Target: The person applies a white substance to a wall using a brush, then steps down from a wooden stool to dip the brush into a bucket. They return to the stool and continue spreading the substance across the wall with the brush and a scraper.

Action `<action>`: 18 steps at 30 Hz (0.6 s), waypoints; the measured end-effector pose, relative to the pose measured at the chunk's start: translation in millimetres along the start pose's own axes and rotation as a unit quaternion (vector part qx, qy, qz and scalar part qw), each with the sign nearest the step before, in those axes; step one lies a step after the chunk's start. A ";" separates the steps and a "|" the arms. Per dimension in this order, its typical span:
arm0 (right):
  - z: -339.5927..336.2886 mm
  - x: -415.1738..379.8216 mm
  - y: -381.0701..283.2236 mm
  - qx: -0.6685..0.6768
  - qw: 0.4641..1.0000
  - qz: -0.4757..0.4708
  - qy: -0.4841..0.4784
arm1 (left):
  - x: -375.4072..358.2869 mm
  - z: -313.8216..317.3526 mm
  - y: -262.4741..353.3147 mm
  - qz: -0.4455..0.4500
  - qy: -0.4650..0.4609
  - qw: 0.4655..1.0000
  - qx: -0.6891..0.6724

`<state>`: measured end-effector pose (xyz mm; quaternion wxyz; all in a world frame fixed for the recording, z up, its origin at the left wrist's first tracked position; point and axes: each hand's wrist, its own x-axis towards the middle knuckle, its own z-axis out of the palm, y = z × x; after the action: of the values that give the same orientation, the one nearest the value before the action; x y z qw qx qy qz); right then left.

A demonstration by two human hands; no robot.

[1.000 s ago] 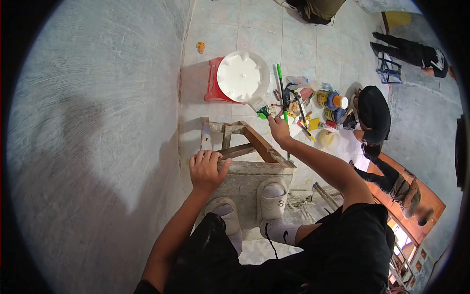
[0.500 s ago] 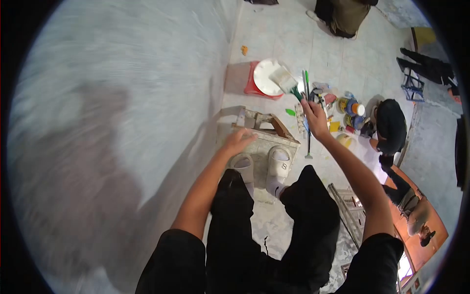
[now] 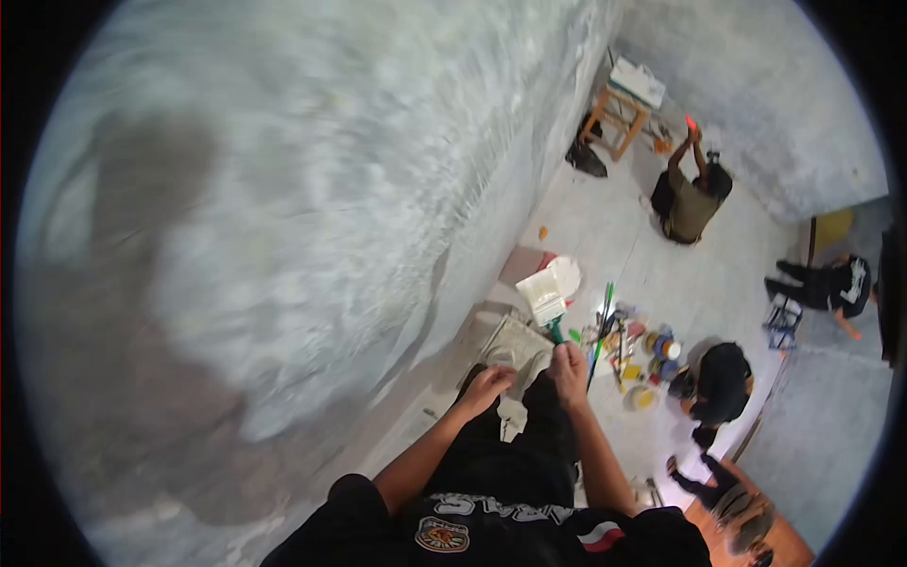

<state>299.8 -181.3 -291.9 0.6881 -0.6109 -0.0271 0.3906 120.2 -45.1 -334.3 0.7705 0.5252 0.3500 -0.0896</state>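
My right hand (image 3: 569, 375) is closed round the green handle of a wide paintbrush (image 3: 541, 293), whose bristle end is coated white and points away from me. Behind the brush, partly covered by it, stands a red bucket with a white round top (image 3: 566, 273). My left hand (image 3: 489, 386) hangs in front of my legs with loosely bent fingers and nothing visible in it. Below both hands is a paint-stained wooden stool (image 3: 510, 333), with my feet on it. At my left rises a patchy grey-white wall (image 3: 378, 189).
Bottles, tools and a long green-tipped rod (image 3: 602, 331) lie on the floor (image 3: 605, 227) at the right. One person (image 3: 723, 383) crouches beside them. Another (image 3: 694, 203) sits farther back with raised arms, near a wooden stool (image 3: 616, 123). More people are along the right side.
My view has lifted and swung, bringing in the far corner and more wall. Both hands are now lower and closer to my body; the brush remains in my right hand.
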 end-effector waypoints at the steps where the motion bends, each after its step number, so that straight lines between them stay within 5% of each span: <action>1: 15.3 -11.8 -17.9 0.006 1.000 -0.015 -0.019 | -21.8 6.9 19.0 0.017 0.006 1.000 -0.006; 9: 103.0 -55.0 -119.2 0.032 0.975 -0.045 -0.216 | -159.2 12.1 136.1 0.217 0.124 0.964 -0.092; 18: 173.2 -92.4 -155.6 -0.014 0.893 0.002 -0.450 | -223.3 40.8 213.3 0.423 0.436 0.793 0.043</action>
<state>225.1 -84.1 -73.4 0.5929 -0.3796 -0.3383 0.6244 81.3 -39.8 -25.3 0.4738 0.6367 0.3877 0.4689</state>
